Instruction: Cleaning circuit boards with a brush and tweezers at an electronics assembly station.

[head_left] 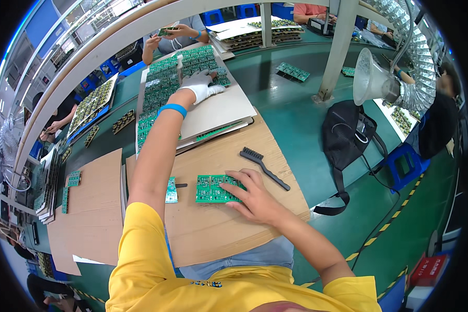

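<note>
My right hand (255,195) is bare and spans the right end of a green circuit board panel (209,188) on the brown cardboard (208,236). Its thumb is at the near edge, and fingers lie over the top and far edge. Stretched far forward, my left hand (196,85) wears a white glove and a blue wristband (172,109). Its fingers are spread over rows of green circuit boards (164,86) on a pale sheet (221,112); the palm hides some boards. A black brush (265,169) lies right of my right hand.
A small circuit board (171,191) lies beside my left arm. A black bag (348,135) rests on the green table (301,135) at right, below a flexible exhaust duct (421,57). A white frame post (338,52) stands ahead. Another person's hands (177,32) hold a board across the table.
</note>
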{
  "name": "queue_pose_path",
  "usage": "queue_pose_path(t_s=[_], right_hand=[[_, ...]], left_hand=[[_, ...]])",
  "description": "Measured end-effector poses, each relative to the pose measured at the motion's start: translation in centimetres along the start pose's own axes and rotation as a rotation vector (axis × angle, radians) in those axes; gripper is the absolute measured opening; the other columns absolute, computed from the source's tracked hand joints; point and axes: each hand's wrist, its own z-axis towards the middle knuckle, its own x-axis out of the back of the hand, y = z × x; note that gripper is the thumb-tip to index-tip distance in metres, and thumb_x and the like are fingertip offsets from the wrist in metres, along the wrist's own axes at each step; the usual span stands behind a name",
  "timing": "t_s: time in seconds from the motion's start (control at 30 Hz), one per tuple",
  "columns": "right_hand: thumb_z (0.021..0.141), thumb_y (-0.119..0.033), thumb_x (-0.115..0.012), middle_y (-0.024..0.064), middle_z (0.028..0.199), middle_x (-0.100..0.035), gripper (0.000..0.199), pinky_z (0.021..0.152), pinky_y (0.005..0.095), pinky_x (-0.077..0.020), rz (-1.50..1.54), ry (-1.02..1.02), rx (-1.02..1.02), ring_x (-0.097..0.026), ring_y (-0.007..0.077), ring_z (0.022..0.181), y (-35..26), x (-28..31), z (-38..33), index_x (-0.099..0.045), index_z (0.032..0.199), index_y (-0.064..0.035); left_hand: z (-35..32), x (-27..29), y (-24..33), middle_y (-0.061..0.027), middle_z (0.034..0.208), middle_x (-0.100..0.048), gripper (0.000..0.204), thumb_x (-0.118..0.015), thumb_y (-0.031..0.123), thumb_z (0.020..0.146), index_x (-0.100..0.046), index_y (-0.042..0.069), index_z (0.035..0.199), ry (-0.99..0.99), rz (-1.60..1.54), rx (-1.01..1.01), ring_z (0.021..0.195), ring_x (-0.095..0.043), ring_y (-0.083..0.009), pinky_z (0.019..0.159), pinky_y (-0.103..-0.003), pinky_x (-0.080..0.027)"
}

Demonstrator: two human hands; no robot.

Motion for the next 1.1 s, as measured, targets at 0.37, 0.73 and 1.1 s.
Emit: queue_pose_path(t_s=[0.37,0.73,1.1], right_hand=[[0.092,-0.019,-0.073,0.017,0.152,-0.05,0.055,0.118,0.0531,-0.0344,-0.263,0.19,0.064,-0.044,0.0422,0.137,-1.6,4.4,5.8,-0.059,0.145,-0.0102],[0.101,-0.031,-0.066,0.0199,0.148,-0.052,0.043,0.117,0.05,-0.036,-0.598,-0.105,0.095,-0.045,0.04,0.138,9.4,2.3,20.0,-0.066,0.14,-0.0124],[0.093,-0.018,-0.074,0.0204,0.142,-0.056,0.047,0.113,0.0478,-0.0423,-0.377,0.229,-0.193,-0.051,0.0413,0.133,12.0,5.5,10.3,-0.064,0.136,-0.0054]], left_hand=[[-19.4,6.9,-2.5,-0.0228,0.111,-0.073,0.043,-0.072,0.039,0.094,-0.075,0.0,0.114,0.331,-0.496,-0.088,0.106,-0.07,-0.0385,0.096,-0.042,-0.054],[-43.5,-3.6,-4.7,-0.0251,0.138,-0.06,0.065,-0.084,0.02,0.072,-0.064,0.0,0.13,0.206,0.04,-0.015,0.124,-0.06,-0.0431,0.106,-0.046,-0.049],[-39.4,1.5,0.1,-0.0258,0.124,-0.062,0.059,-0.081,0.02,0.078,-0.063,-0.001,0.13,0.054,-0.365,-0.087,0.118,-0.06,-0.0451,0.103,-0.046,-0.049]])
